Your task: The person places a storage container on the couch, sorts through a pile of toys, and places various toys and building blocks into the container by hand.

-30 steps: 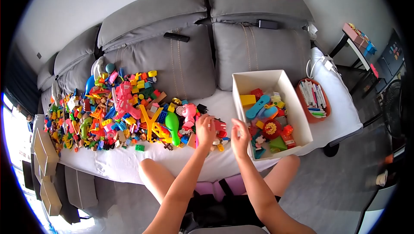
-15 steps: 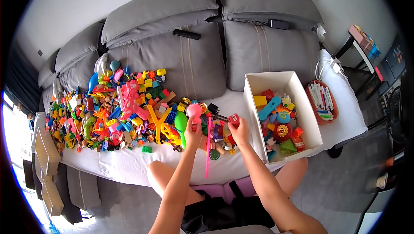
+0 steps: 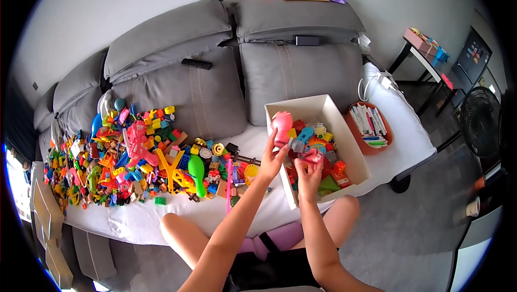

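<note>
My left hand [image 3: 272,159] is wrapped round a pink toy [image 3: 281,125] above the left side of the white box [image 3: 351,171]. Near it, over the box's front part, my right hand [image 3: 309,178] grips a red toy [image 3: 312,156]. A grey piece [image 3: 295,144] shows between the two toys; whether it joins either one is unclear. Inside the box are a blue toy [image 3: 305,133], a green block [image 3: 328,185] and several other toys. To the left, a big toy pile holds a green bowling-pin shape [image 3: 197,174] and a yellow Y-shaped piece [image 3: 170,170]. A pink stick [image 3: 229,184] lies at its right end.
An orange-red basket [image 3: 353,130] of pens stands right of the box. Grey cushions [image 3: 301,76] line the back, with a black remote [image 3: 196,63] on one. A black fan [image 3: 480,114] is at far right.
Both hands have moved from the pile's right end to above the box, carrying the pink toy and the red toy. The view has shifted, so the scene sits lower and further left.
</note>
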Available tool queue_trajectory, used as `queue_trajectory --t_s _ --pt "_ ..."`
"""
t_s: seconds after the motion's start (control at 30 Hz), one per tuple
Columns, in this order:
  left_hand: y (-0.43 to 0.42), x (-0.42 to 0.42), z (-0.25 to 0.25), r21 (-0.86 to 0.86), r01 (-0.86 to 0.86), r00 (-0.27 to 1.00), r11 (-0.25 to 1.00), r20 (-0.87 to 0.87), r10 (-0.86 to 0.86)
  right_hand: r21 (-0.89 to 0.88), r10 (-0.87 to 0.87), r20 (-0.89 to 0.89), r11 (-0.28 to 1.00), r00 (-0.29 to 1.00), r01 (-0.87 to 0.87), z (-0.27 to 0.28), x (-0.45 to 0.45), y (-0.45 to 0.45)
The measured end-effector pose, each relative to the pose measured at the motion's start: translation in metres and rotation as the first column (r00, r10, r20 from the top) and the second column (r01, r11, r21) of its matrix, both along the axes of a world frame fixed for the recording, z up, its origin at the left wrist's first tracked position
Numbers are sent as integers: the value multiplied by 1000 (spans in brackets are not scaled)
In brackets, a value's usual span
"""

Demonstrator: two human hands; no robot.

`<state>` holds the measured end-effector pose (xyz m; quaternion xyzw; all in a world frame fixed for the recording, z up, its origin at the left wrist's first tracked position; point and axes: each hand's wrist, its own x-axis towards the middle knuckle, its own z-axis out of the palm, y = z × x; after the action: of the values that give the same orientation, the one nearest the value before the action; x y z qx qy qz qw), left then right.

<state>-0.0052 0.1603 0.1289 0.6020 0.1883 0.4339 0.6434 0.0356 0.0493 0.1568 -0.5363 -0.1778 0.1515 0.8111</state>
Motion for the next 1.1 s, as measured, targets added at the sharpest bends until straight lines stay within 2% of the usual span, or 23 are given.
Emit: queue_trajectory --t_s 0.03,0.1,0.13,0.17,0.2,0.23,0.3,0.33,0.37,0.43,0.5,0.53,0.63,0.7,0.77,0.8,0.87,0.93,0.97,1.0,1.03,1.1 --pt "1 7 -1 63 -19 999 998 -35 21 -22 84 11 996 996 -84 -15 9 -1" --pt "-1 3 -8 -65 -95 981 993 -178 82 -372 -39 96 926 995 72 -34 9 -5" --pt "-3 -5 -14 80 -163 960 983 -217 177 -382 -66 221 912 973 148 -42 5 -6" --pt "-7 -16 -21 80 -207 951 975 -218 220 -384 -82 341 897 936 219 -50 0 -7" --pt "-11 -31 -29 131 -234 930 963 -258 261 -252 -34 271 962 962 105 -32 -14 -6" --pt "-15 -50 -35 182 -258 904 949 -300 304 -168 -32 379 980 925 102 -38 -23 -3" --pt "-20 -85 -59 327 -376 826 867 -304 474 -277 128 491 961 862 16 -61 -41 4" --pt "-21 -102 -75 389 -391 792 834 -320 520 -342 231 432 936 872 -78 -39 -61 6" --pt "-21 -120 -89 450 -400 757 798 -329 565 -275 296 332 939 896 -208 -57 -75 16" --pt "-29 -154 -101 591 -334 597 735 -471 650 -461 447 428 856 786 -235 -92 -93 35" --pt "-35 -180 -109 678 -298 444 672 -525 727 -605 485 631 796 605 -8 -120 -104 52" --pt "-37 -191 -115 670 -285 419 685 -556 718 -663 513 623 747 591 51 -131 -109 60" --pt "-44 -210 -129 468 -318 453 825 -690 565 -688 529 654 714 541 133 -154 -112 83" --pt "-45 -215 -137 401 -381 483 833 -682 550 -742 587 607 660 535 116 -161 -107 93" --pt "-42 -215 -145 339 -394 524 854 -681 512 -762 600 559 643 572 70 -165 -102 96" --pt "-42 -215 -140 298 -448 532 843 -669 519 -733 553 521 680 650 10 -168 -100 96" --pt "-42 -211 -131 209 -547 548 811 -642 536 -649 456 417 755 786 -93 -174 -96 93" --pt "-38 -201 -135 114 -643 593 757 -552 587 -515 407 184 815 895 -265 -157 -98 77" --pt "-37 -192 -138 57 -680 613 731 -503 610 -427 387 61 843 920 -327 -144 -98 66" --pt "-36 -180 -124 64 -673 641 737 -446 624 -280 445 -67 851 893 -445 -127 -97 54" --pt "-34 -163 -113 -110 -619 743 778 -404 534 -163 461 -118 865 880 -475 -115 -96 45" --pt "-26 -127 -88 -428 -433 900 794 -258 352 -106 411 -111 900 905 -422 -70 -91 20"
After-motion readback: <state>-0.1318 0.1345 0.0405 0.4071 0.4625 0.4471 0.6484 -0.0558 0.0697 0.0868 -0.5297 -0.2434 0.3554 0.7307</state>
